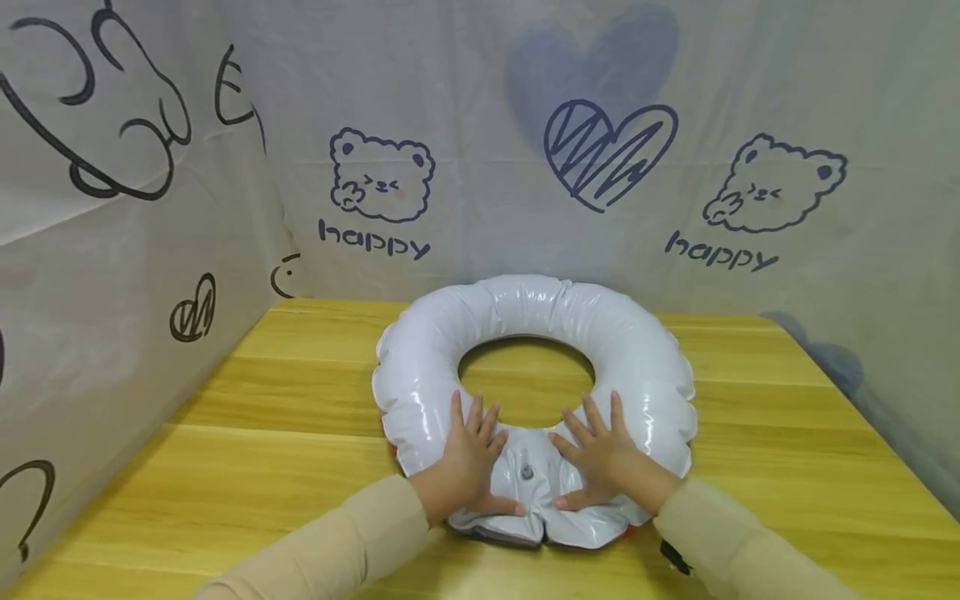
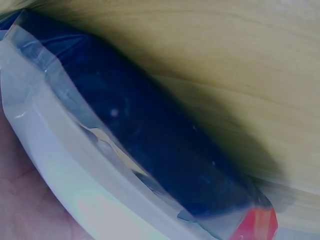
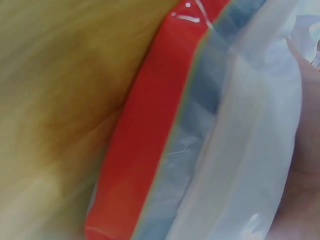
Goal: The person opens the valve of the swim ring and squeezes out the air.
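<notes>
A white inflatable swim ring lies flat on the wooden table, its near part soft and creased. My left hand presses on its near left side with fingers spread. Across from it, my right hand presses the near right side, fingers also spread. Between the two thumbs sits a small round valve. The ring's underside shows a dark blue panel in the left wrist view and a red panel in the right wrist view. Each palm lies against the white plastic.
The yellow wood table runs back to a pale cloth wall with drawn bears and hearts. Another cloth side stands along the left. A small black object shows under the right sleeve.
</notes>
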The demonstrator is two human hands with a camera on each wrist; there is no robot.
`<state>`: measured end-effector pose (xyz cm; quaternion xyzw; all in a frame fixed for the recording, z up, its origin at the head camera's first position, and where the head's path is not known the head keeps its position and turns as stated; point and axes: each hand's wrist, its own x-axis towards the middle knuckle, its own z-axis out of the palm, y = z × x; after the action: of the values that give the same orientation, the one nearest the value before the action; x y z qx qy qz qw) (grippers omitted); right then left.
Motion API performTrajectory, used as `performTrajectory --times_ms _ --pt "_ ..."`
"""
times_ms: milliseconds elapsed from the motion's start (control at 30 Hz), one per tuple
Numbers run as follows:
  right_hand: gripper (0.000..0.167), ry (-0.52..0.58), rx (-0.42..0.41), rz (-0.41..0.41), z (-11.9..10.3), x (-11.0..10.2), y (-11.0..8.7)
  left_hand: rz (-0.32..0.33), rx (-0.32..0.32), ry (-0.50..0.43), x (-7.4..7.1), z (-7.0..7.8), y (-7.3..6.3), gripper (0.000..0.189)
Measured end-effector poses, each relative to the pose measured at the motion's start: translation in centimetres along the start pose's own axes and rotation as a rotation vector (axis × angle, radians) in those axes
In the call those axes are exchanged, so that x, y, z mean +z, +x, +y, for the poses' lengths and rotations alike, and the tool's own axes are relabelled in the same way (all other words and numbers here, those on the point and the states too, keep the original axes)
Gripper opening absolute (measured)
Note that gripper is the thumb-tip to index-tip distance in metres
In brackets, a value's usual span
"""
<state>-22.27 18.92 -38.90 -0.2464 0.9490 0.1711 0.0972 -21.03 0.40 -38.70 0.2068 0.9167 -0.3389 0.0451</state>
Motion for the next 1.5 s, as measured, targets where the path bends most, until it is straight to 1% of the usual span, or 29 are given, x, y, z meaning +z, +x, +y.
performTrajectory --times_ms 200,333,467,600,667,733,800,933,967,1033,1100,1167,1233,1333,1433,1500 --pt "0.093 -0.049 0.025 -0.004 -0.3 0.0 0.3 -0.016 0.0 -0.014 -0.1 0.0 0.0 0.103" --pt "0.094 -0.095 0.047 -0.01 -0.6 -0.2 0.4 -0.019 -0.004 0.002 -0.1 0.2 0.0 0.103" --pt "0.094 -0.11 0.054 -0.001 -0.8 -0.5 0.3 -0.021 -0.01 0.007 0.0 0.3 0.0 0.103" --pt "0.094 -0.098 0.043 0.043 -0.7 -0.4 0.3 -0.023 -0.024 0.018 0.1 0.3 0.1 0.103" --pt "0.093 -0.064 0.022 0.086 -0.4 0.0 0.3 -0.017 -0.02 0.021 0.1 0.3 0.1 0.102" --pt "0.092 -0.005 -0.012 0.135 0.1 0.5 0.2 -0.004 -0.007 0.005 0.5 0.2 0.1 0.102" --pt "0.09 0.083 -0.052 0.176 0.7 1.2 0.1 0.029 0.016 -0.041 1.1 0.0 0.1 0.102" --pt "0.086 0.246 -0.119 0.231 2.0 2.3 -0.3 0.145 0.07 -0.198 2.9 -0.9 0.1 0.1" --pt "0.086 0.272 -0.131 0.253 2.3 2.6 -0.4 0.178 0.083 -0.236 3.3 -1.1 0.1 0.099" --pt "0.085 0.289 -0.15 0.309 2.7 3.1 -0.6 0.242 0.108 -0.313 3.8 -1.6 0.1 0.097" --pt "0.085 0.28 -0.164 0.39 2.9 3.5 -0.8 0.291 0.128 -0.373 4.1 -2.0 0.0 0.096" --pt "0.087 0.24 -0.162 0.464 3.0 3.9 -0.8 0.341 0.146 -0.42 4.4 -2.2 0.0 0.095" --pt "0.089 0.2 -0.159 0.532 3.1 4.1 -0.8 0.389 0.158 -0.445 4.6 -2.5 0.0 0.095" --pt "0.09 0.138 -0.168 0.621 3.1 3.9 -0.9 0.445 0.168 -0.466 4.8 -2.9 -0.2 0.095" --pt "0.089 0.117 -0.22 0.716 3.2 3.4 -1.1 0.482 0.177 -0.471 4.9 -3.5 -0.3 0.096" --pt "0.088 0.129 -0.275 0.779 3.2 3.0 -1.2 0.497 0.181 -0.468 4.9 -3.8 -0.5 0.097"
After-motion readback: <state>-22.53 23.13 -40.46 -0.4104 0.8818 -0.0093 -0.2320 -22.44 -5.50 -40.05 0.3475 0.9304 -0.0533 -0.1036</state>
